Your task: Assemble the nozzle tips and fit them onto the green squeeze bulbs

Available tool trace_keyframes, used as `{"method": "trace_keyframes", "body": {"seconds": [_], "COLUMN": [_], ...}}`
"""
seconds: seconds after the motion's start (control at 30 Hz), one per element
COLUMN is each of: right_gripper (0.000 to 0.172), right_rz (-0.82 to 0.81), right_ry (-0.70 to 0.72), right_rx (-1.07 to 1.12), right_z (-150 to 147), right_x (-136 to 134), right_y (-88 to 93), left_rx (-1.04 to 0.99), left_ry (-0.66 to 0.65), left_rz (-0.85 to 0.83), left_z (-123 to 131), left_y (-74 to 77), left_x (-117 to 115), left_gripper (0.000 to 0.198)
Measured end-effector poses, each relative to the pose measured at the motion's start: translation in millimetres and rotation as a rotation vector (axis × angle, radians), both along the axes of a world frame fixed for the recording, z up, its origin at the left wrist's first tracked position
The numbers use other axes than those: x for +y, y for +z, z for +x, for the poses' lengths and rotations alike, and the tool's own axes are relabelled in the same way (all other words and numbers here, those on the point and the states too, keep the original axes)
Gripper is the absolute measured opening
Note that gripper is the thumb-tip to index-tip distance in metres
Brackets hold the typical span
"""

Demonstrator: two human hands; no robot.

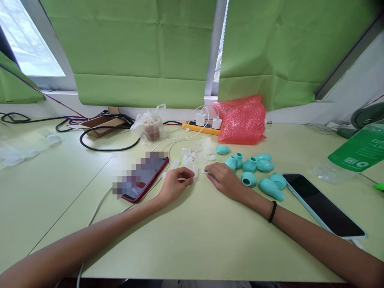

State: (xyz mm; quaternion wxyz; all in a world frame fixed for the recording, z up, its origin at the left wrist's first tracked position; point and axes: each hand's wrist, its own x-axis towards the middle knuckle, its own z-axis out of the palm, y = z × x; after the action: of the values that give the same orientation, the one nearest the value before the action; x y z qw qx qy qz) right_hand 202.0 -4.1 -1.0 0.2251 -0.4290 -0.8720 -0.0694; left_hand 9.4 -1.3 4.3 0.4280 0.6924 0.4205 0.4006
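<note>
My left hand (177,183) rests on the pale table with its fingers curled. Its thumb and fingertips stay slightly apart, with nothing visible between them. Right at those fingertips stands a small clear plastic piece (196,171). My right hand (222,179), wearing a black band on the wrist, pinches a small flat whitish piece (204,171) against the tabletop. Just beyond both hands lies a loose pile of small translucent white pieces (188,158). Several glossy turquoise bulb-shaped hollow parts (249,179) are scattered to the right of my right hand; some show a round opening.
A red-cased phone (145,182), partly pixelated, lies left; another phone (325,204) lies right. Behind are an orange power strip (199,127) with chargers, pink bubble wrap (241,122), a bagged brown cup (152,131) and a cardboard box (103,126). A green-labelled bottle (357,150) lies right.
</note>
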Motion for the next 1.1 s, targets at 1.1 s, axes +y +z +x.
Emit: {"method": "trace_keyframes", "body": {"seconds": [1.1], "right_gripper": [0.018], "right_rz": [0.161], "right_ry": [0.177], "right_rx": [0.203], "right_z": [-9.1], "right_x": [-9.8], "right_y": [-1.6], "left_rx": [-0.093], "left_ry": [0.019], "left_rz": [-0.048], "left_z": [-2.4], "left_y": [-1.7], "left_x": [4.3], "left_gripper": [0.009]}}
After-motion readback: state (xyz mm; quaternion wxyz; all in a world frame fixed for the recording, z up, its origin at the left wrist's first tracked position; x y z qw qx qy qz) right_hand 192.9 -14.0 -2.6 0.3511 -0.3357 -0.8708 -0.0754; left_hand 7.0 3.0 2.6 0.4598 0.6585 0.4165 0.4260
